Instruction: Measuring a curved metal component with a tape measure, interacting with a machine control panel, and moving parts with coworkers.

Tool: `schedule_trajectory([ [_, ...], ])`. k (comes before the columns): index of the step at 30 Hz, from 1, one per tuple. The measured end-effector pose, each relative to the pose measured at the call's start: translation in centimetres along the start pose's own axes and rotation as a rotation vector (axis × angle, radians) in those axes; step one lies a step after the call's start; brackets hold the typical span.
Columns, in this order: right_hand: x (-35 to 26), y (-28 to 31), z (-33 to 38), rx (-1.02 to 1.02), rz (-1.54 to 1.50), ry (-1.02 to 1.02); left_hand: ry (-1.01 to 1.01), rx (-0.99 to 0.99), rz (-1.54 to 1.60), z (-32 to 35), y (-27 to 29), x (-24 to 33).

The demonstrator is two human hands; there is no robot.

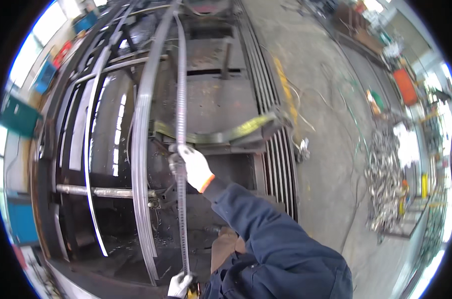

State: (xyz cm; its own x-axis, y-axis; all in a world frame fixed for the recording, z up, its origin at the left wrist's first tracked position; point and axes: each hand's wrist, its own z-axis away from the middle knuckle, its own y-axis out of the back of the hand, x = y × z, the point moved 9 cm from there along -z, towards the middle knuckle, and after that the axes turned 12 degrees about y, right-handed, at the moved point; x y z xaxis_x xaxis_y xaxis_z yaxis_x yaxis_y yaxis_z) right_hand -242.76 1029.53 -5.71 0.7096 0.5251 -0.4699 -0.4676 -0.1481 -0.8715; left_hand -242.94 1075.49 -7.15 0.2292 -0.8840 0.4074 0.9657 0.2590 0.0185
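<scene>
A tape measure's long pale blade (181, 99) is drawn out, running from the far end of the metal frame down to my body. My right hand (197, 168), in a white glove with an orange cuff, is closed around the blade near the middle of the view; its fingertips are dark. At the lower edge my left hand (179, 285), also white-gloved, grips the near end of the tape, beside its partly hidden yellow-and-black case (193, 290). Left of the blade, a bundle of long metal bars (142, 129) lies lengthwise, apart from both hands.
A yellow-green strap (236, 131) sags across the machine beyond my right hand. A round crossbar (104, 191) spans the left side under a thin bright strip (90, 119). Rails (280, 174) border the concrete floor (330, 149), where cables trail. Metal parts (385, 184) are piled far right.
</scene>
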Motion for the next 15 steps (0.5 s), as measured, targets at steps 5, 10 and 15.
schedule_trajectory([
  [5,-4.8,0.7,4.9,-0.088,0.115,-0.117,-0.201,0.038,0.214,-3.8,-10.5,16.8],
  [10,-18.0,1.3,7.0,-0.048,-0.039,-0.182,-0.258,-0.002,0.224,-1.4,-22.4,30.6],
  [15,-32.2,4.7,-0.5,-0.185,0.332,0.411,-0.195,-0.097,0.201,1.6,-32.8,36.1],
])
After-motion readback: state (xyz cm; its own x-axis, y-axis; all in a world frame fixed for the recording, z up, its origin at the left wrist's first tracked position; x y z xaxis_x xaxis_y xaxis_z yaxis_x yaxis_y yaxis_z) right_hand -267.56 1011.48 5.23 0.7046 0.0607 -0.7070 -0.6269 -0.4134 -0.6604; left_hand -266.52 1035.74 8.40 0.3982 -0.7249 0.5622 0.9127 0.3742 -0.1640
